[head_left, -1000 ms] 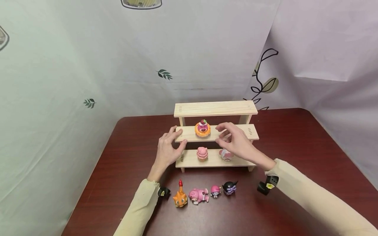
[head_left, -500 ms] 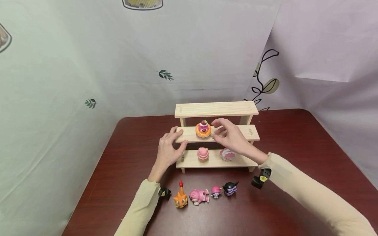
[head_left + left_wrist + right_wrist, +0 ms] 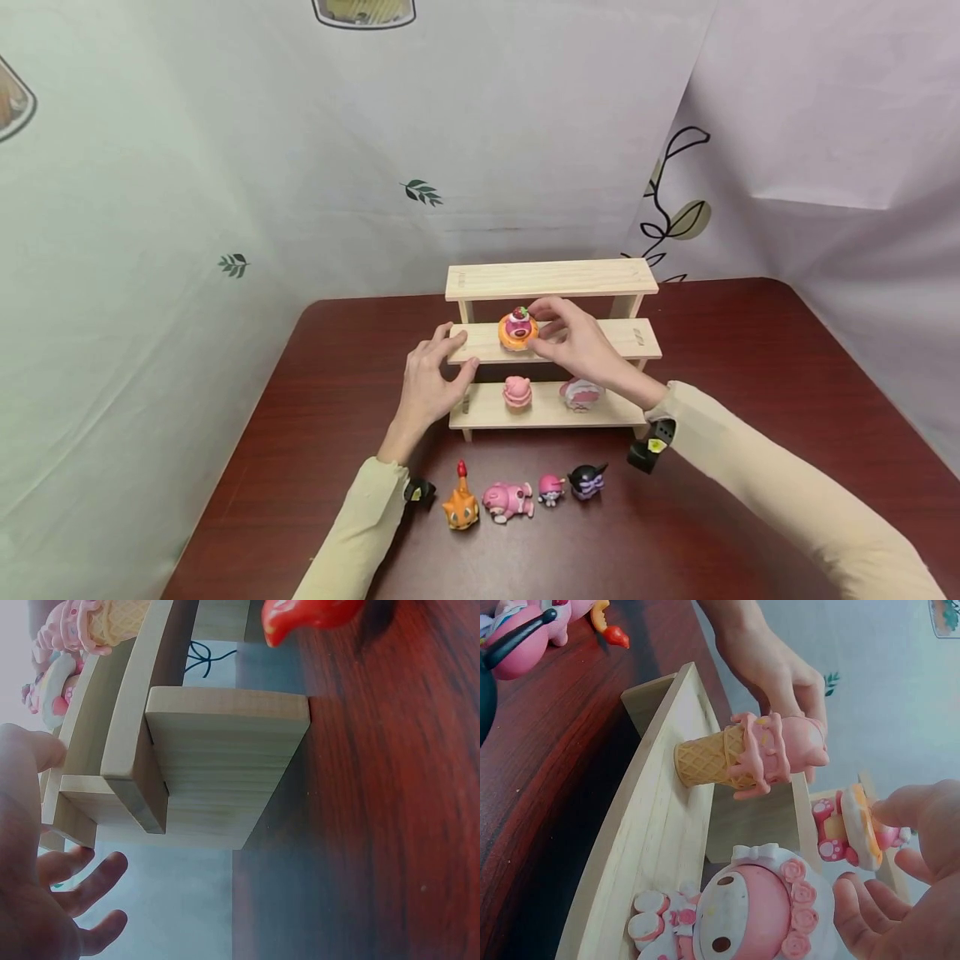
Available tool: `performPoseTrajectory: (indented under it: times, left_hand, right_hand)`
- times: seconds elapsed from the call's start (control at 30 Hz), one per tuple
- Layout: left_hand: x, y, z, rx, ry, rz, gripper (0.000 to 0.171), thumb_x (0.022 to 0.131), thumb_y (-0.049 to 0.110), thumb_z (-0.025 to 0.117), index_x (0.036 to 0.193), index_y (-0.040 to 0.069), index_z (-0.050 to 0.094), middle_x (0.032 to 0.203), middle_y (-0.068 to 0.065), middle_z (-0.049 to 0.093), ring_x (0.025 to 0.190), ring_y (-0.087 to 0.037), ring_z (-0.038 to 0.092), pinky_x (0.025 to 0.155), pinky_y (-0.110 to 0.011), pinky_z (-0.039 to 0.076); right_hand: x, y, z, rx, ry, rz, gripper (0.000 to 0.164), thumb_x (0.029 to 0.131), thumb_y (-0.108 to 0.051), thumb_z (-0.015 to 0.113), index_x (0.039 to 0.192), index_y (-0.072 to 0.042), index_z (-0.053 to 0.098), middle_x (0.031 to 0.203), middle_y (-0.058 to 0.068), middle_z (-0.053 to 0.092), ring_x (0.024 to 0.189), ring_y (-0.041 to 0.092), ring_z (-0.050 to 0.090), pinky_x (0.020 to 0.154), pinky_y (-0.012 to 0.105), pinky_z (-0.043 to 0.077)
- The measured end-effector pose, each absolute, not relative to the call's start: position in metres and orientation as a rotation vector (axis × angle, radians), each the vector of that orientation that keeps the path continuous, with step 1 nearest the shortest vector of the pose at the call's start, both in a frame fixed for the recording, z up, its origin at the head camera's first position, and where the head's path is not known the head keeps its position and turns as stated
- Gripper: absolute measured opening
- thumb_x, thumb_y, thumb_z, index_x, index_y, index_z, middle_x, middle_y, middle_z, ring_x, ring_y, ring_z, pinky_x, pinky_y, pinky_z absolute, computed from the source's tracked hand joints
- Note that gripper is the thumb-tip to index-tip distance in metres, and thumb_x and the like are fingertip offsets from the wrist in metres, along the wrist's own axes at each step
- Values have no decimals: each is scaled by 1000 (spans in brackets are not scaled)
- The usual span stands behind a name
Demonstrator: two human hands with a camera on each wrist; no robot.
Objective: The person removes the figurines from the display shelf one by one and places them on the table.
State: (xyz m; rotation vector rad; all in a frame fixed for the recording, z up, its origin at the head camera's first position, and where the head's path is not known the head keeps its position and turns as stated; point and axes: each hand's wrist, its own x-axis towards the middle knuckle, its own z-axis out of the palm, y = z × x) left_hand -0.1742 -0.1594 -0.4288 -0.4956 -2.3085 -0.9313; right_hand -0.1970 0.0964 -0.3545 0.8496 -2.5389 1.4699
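Note:
On the middle tier of the wooden display stand (image 3: pixel 551 277), a pink bear figurine in an orange ring (image 3: pixel 517 332) sits upright, a berry on its head. My right hand (image 3: pixel 577 340) has thumb and index finger on the ring's right side, pinching at it; the right wrist view shows the thumb against the orange ring (image 3: pixel 861 825). My left hand (image 3: pixel 431 379) grips the left end of that tier, thumb on its front edge. On the bottom tier stand a pink ice-cream-cone figurine (image 3: pixel 517 393) and a white-and-pink bonneted figurine (image 3: pixel 581 393), partly behind the right hand.
Before the stand, on the dark red table (image 3: pixel 315 467), lie an orange figurine with a red-tipped tail (image 3: pixel 461 507), a pink bear figurine (image 3: pixel 507 500), a small pink-headed figurine (image 3: pixel 551 490) and a black-headed figurine with a purple bow (image 3: pixel 587 481). Pale curtains hang behind.
My right hand has moved left along the middle tier and reached the bear figurine in the orange ring. The left hand stays on the tier's end.

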Motion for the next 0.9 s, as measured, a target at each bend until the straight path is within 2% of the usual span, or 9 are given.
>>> performPoseTrajectory:
  times: [0.6,0.9]
  left_hand:
    - [-175,-160,-428,-487,-2341,-932,45,86,27,74,124,3,71,134,-22,59,104,-43,62,94,-63,39]
    - [-175,-161,-430,-490,-2338,-932,45,86,27,73,124,3,70,134,-21,59,103,-42,61,92,-62,41]
  right_hand:
    - [-202,88,-354,835,-2573,1444,48,85,-7,79,127,-1,57,119,23,62,97,34,63,77,42,54]
    - [-206,84,-356,827,-2583,1455,43,85,-7,78,124,-1,59,115,21,65,96,34,63,79,43,52]
